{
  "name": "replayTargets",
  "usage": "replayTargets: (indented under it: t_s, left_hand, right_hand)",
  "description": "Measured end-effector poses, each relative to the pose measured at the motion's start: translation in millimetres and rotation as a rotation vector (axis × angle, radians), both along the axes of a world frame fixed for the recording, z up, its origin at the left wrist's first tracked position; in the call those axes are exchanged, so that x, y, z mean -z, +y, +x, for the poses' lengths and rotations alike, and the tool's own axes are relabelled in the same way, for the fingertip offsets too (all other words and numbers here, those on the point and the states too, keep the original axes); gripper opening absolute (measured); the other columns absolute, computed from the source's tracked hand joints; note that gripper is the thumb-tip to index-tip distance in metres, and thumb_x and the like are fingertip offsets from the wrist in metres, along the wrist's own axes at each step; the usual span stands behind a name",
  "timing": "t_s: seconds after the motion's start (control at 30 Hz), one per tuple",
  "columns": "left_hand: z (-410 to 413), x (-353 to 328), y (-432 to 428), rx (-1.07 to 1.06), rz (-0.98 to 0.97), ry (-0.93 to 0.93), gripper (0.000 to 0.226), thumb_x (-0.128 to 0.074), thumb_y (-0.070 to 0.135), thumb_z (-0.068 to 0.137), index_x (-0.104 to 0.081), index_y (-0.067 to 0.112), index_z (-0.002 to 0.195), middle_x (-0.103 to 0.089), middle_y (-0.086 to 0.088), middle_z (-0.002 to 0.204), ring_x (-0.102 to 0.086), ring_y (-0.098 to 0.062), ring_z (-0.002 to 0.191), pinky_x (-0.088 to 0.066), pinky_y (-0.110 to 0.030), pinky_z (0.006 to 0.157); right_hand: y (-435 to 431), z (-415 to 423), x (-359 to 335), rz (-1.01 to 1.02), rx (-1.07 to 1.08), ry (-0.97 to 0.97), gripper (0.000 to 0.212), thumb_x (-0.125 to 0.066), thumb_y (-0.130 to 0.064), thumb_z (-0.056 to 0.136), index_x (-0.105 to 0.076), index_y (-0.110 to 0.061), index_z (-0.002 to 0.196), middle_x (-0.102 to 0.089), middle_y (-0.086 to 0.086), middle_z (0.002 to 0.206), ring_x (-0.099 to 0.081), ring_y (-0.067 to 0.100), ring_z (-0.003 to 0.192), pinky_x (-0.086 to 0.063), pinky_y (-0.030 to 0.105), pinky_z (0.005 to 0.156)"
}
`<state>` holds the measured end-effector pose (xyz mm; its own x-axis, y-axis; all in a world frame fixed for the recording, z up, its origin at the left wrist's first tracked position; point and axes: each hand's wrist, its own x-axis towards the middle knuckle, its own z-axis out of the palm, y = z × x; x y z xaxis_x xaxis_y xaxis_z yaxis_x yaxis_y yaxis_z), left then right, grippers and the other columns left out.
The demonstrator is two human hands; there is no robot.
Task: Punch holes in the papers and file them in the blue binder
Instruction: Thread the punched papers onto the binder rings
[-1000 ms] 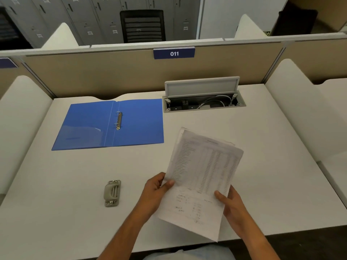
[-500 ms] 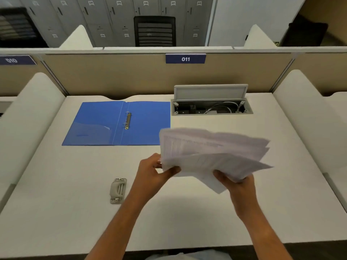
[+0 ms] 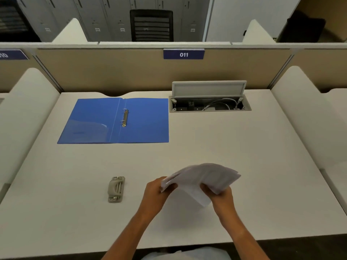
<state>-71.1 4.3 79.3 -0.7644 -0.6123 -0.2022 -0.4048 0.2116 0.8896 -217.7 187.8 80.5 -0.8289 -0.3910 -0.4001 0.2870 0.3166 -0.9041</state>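
1. White desk [image 3: 244, 147], bounded at the back by a beige partition [image 3: 112, 72].
2. Blue label [image 3: 183, 54] reading "011" on the partition's top edge; part of a second blue label [image 3: 11, 54] at far left.
3. Cable box [image 3: 209, 106] recessed in the desk near the partition, its lid [image 3: 209, 89] propped upright, white cables [image 3: 221, 105] inside.
4. White side dividers [image 3: 28, 102] flanking the desk.
5. Beyond the partition: black chair [image 3: 151, 25] before grey lockers [image 3: 97, 17].
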Motion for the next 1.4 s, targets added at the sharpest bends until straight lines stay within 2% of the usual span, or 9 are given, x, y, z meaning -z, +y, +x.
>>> replayTargets:
  t_s: [0.07,0.17,0.33,0.5,0.67,0.8,1.03,1.27,1.4]
  left_hand:
    - [2,-5,-3,-0.062,0.114,0.035,0.011,-0.076,0.037,0.099,-0.079,0.041,0.089,-0.08,0.013,0.083,-0.074,-0.008,0.074,-0.058,-0.025,0.068]
    - [2,-23,-12,-0.138,0.237,0.139,0.023,-0.073,0.061,0.094,-0.079,0.042,0.104,-0.083,0.012,0.102,-0.081,-0.01,0.09,-0.063,-0.021,0.071]
    - [6,-45,-26,-0.251,0.279,0.239,0.017,-0.065,0.038,0.107,-0.078,0.03,0.114,-0.083,0.004,0.111,-0.08,-0.019,0.098,-0.067,-0.031,0.081]
    - [11,-67,-33,-0.325,0.283,0.259,0.009,-0.072,0.035,0.101,-0.081,0.033,0.101,-0.083,0.006,0.106,-0.08,-0.016,0.091,-0.064,-0.024,0.073]
    - [20,-88,-36,-0.361,0.418,0.284,0.019,-0.08,0.036,0.089,-0.084,0.021,0.1,-0.084,-0.003,0.106,-0.081,-0.028,0.095,-0.069,-0.041,0.075]
    - [31,-95,-40,-0.336,0.401,0.213,0.014,-0.077,0.027,0.097,-0.082,0.018,0.106,-0.084,-0.002,0.108,-0.081,-0.031,0.097,-0.067,-0.057,0.085]
    - [44,-100,-39,-0.308,0.394,0.169,0.015,-0.075,0.026,0.1,-0.08,0.02,0.113,-0.083,0.004,0.11,-0.081,-0.025,0.1,-0.07,-0.044,0.083]
    - [52,-101,-34,-0.327,0.416,0.155,0.013,-0.072,0.023,0.102,-0.078,0.016,0.112,-0.083,-0.002,0.11,-0.08,-0.031,0.099,-0.069,-0.05,0.085]
    - [55,-101,-32,-0.329,0.403,0.192,0.011,-0.071,0.023,0.102,-0.075,0.018,0.112,-0.082,-0.005,0.106,-0.08,-0.03,0.099,-0.069,-0.043,0.079]
  right_hand:
    - [0,-2,-5,-0.051,0.021,-0.011,0.014,-0.091,-0.027,0.087,-0.08,-0.026,0.095,-0.085,-0.01,0.083,-0.082,0.025,0.084,-0.061,0.02,0.059]
    - [2,-5,-22,-0.157,-0.025,-0.034,0.031,-0.089,-0.031,0.082,-0.082,-0.022,0.111,-0.088,-0.004,0.103,-0.085,0.019,0.092,-0.067,0.025,0.07]
    - [4,-8,-53,-0.244,-0.078,-0.09,0.045,-0.089,-0.03,0.083,-0.079,-0.02,0.126,-0.085,0.003,0.12,-0.084,0.029,0.103,-0.071,0.047,0.08]
    - [0,-2,-72,-0.273,-0.09,-0.092,0.031,-0.09,-0.031,0.08,-0.083,-0.033,0.111,-0.086,0.001,0.117,-0.085,0.03,0.099,-0.071,0.045,0.074]
    - [-3,2,-80,-0.298,-0.081,-0.085,0.034,-0.09,-0.031,0.077,-0.083,-0.031,0.11,-0.086,0.005,0.117,-0.085,0.033,0.098,-0.071,0.048,0.074]
    - [-4,5,-85,-0.316,-0.111,-0.063,0.037,-0.09,-0.03,0.076,-0.083,-0.028,0.113,-0.086,0.007,0.117,-0.085,0.035,0.098,-0.071,0.046,0.073]
    - [0,13,-89,-0.32,-0.159,-0.057,0.034,-0.089,-0.024,0.077,-0.082,-0.036,0.109,-0.085,0.003,0.119,-0.085,0.033,0.1,-0.07,0.044,0.073]
    - [4,19,-92,-0.319,-0.21,-0.052,0.042,-0.095,-0.022,0.076,-0.081,-0.035,0.114,-0.084,0.004,0.121,-0.084,0.034,0.102,-0.07,0.045,0.074]
    - [3,23,-93,-0.311,-0.205,-0.045,0.04,-0.093,-0.022,0.078,-0.081,-0.035,0.114,-0.085,0.003,0.121,-0.084,0.032,0.103,-0.071,0.045,0.076]
